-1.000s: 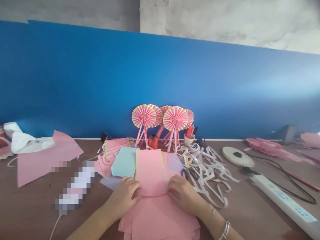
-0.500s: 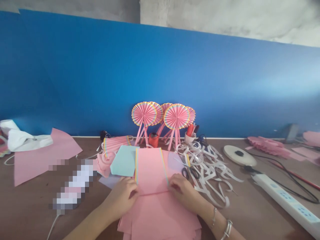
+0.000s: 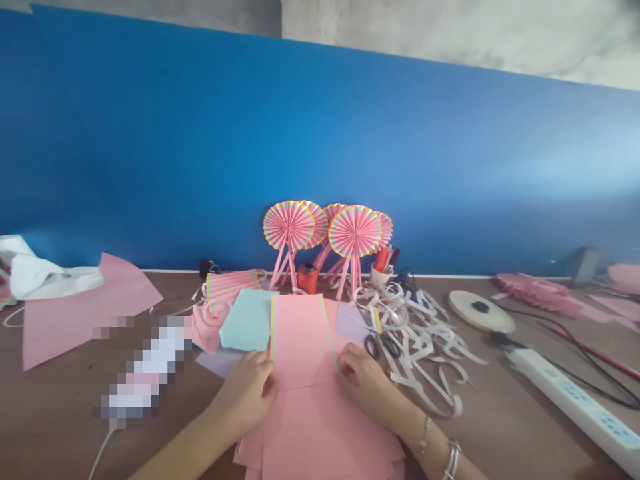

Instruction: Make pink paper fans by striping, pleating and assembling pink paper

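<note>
A pink paper sheet (image 3: 301,340) with coloured striped edges lies on the brown table (image 3: 500,427), on top of a stack of pink sheets (image 3: 320,440). My left hand (image 3: 245,393) presses its fingers on the sheet's left edge at a fold line. On the sheet's right edge, at the same fold, my right hand (image 3: 363,381) pinches with curled fingers. A bracelet shows on my right wrist.
Finished pink paper fans (image 3: 325,233) stand against the blue wall. Scissors (image 3: 381,345) lie in a heap of white paper strips (image 3: 420,340). A light blue sheet (image 3: 247,321), a loose pink sheet (image 3: 75,313), a power strip (image 3: 570,397) and a round white disc (image 3: 480,311) lie around.
Both hands stay on the sheet's fold; the fold has flattened into a crease. The view has tilted slightly.
</note>
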Available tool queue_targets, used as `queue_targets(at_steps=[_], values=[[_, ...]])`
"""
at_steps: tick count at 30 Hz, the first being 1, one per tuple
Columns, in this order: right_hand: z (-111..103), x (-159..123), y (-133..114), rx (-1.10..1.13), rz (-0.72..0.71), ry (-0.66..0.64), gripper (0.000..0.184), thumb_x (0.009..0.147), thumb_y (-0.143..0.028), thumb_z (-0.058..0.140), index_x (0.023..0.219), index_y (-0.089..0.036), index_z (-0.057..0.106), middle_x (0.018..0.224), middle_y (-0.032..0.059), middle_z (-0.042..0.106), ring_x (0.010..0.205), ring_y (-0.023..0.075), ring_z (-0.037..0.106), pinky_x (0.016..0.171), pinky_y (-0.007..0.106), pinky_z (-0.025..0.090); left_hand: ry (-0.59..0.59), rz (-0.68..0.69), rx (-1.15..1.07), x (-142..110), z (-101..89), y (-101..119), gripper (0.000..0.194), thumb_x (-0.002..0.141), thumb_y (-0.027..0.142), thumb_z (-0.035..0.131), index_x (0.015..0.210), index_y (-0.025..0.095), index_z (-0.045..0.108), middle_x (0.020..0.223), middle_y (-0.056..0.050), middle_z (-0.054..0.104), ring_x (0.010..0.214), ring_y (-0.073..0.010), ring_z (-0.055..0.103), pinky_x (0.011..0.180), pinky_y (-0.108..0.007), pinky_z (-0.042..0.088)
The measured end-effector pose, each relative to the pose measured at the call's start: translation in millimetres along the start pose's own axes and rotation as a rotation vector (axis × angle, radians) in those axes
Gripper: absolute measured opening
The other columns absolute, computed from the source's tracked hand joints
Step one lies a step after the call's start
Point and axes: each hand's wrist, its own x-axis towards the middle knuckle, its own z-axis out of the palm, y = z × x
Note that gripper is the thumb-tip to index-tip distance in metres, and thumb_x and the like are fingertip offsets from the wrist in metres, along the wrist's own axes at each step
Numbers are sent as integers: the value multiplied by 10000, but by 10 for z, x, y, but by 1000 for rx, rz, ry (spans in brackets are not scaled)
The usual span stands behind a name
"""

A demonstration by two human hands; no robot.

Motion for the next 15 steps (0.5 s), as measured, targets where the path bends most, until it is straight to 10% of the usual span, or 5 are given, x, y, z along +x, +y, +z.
queue_targets(at_steps=[10,15], values=[[32,-25,8,-164,-23,16,140,744,-49,461,728,-188,469,768,26,526,744,181,496,677,296,388,-18,42,132,-39,-61,91,176,767,72,455,829,178,582,843,-50,575,840,-226,493,735,-348,365],[-4,-76,-65,-345,-195,-6,327,789,-31,463,1025,-231,569,952,53,550,879,208,476,777,334,337,69,336,188,-60,3,142,503,805,25,453,1196,330,539,1087,-53,546,981,-224,470,821,-349,343]])
